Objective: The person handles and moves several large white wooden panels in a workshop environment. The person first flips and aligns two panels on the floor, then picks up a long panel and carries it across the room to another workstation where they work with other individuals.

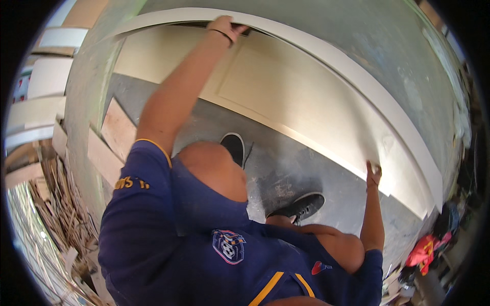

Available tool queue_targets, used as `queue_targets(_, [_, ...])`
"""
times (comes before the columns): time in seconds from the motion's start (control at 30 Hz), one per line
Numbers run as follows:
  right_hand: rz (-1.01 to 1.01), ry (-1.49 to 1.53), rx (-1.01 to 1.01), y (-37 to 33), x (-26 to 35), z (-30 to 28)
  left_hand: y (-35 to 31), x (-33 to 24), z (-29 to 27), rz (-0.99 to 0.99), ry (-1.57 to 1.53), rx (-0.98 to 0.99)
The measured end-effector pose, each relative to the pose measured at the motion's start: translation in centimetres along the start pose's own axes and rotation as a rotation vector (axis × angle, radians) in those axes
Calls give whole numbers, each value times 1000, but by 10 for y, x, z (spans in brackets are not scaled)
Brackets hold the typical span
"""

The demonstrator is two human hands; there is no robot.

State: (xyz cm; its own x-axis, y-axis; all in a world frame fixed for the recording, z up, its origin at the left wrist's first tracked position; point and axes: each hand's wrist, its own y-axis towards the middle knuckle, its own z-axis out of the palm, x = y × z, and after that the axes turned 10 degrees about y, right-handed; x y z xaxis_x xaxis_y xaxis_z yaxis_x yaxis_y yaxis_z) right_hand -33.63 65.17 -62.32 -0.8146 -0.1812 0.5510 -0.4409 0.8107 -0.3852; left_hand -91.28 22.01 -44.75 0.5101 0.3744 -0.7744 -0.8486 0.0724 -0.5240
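Observation:
A long cream-white panel [291,92] with a framed inset stretches across in front of my legs. Along its far side runs a pale flat strip [352,71], with a narrow dark gap beside it near the left end. My left hand [225,29], with a dark band at the wrist, is closed at that far edge by the gap; part of its grip is hidden. Lower on the right, my right hand [374,174] has its fingers bent at the panel's near edge, with the fingertips against the cream surface.
Both dark shoes [301,205] are on the grey floor [214,122]. Loose boards [118,127] lie at left, beside a heap of wood strips [64,199] and stacked pale boards [50,76]. A greenish-grey surface [408,76] lies beyond the panel. Red cloth [423,252] sits among clutter at lower right.

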Motion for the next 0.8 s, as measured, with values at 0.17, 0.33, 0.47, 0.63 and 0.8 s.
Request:
queue_targets(0.17, [248, -110, -145, -17, 64, -17, 2, -33, 36, 2, 42, 33])
queue_targets(0.33, [248, -142, -112, -25, 80, -19, 3, -37, 42, 47, 108, 58])
queue_targets(0.47, [282, -42, -94, -17, 67, -38, -15, -34, 53, 9, 118, 5])
queue_targets(0.63, [288, 104, -4, -21, 78, -39, 0, -32, 37, 15, 105, 32])
queue_targets(0.8, [363, 207, -18, -18, 68, -29, 9, -26, 6, -25, 131, 70])
